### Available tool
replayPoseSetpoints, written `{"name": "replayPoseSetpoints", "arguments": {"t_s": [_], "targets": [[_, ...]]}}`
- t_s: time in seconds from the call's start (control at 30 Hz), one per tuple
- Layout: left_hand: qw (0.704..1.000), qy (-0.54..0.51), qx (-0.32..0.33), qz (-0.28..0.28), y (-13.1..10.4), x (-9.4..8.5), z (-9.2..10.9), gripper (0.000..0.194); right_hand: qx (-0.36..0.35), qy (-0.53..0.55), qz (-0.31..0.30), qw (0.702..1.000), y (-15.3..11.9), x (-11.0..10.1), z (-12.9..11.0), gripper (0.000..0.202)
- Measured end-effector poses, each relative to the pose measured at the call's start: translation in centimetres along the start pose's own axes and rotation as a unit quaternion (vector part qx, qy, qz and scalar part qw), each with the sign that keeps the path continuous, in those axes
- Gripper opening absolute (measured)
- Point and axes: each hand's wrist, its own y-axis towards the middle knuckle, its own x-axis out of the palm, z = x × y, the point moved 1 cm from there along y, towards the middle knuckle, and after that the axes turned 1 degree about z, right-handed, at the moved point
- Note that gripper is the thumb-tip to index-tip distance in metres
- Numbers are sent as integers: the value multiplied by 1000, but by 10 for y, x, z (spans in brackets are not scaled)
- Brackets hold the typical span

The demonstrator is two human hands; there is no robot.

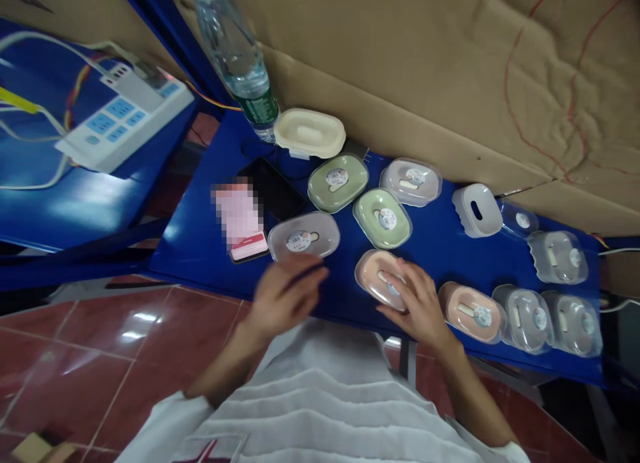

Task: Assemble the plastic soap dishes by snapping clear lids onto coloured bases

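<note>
Fingers of my right hand [413, 300] rest spread over the lid and right side of a peach oval box [373, 276] with a clear cover, near the table's front edge. To its left, my left hand [287, 293] is raised and blurred, its fingers curled around a thin dark stick-like item [306, 275]. Just beyond that hand lies a grey oval box [325, 230] with a round label. Two green boxes, one at the back [350, 166] and one nearer [367, 213], sit behind the peach box.
A water bottle [240, 63], a cream box [327, 133], a phone with a lit screen [240, 216] and a dark flat device [275, 186] stand or lie at the left. More boxes, including another peach one [455, 303], line the right. A power strip [125, 120] is on another blue surface.
</note>
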Motion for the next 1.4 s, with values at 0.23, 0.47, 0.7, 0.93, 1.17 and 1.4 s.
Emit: {"name": "replayPoseSetpoints", "arguments": {"t_s": [0.23,0.47,0.7,0.93,1.17,1.4], "targets": [[907,288,-308,-2,8,-49,-81,58,42,5,27,999,-5,-3,9,73],[888,257,-382,5,10,-35,-75,70,53,7,19,998,-10,-7,15,72],[856,262,-445,-29,20,-20,-63,102,125,-20,27,992,-9,-14,20,66],[863,228,-446,-65,26,-23,-66,94,181,-93,108,973,14,-18,32,64],[867,214,-447,-60,4,-42,-69,89,142,-44,101,984,46,-17,6,63],[875,210,-431,-66,-2,-55,-68,90,71,-49,40,996,78,-22,-5,58]]}}
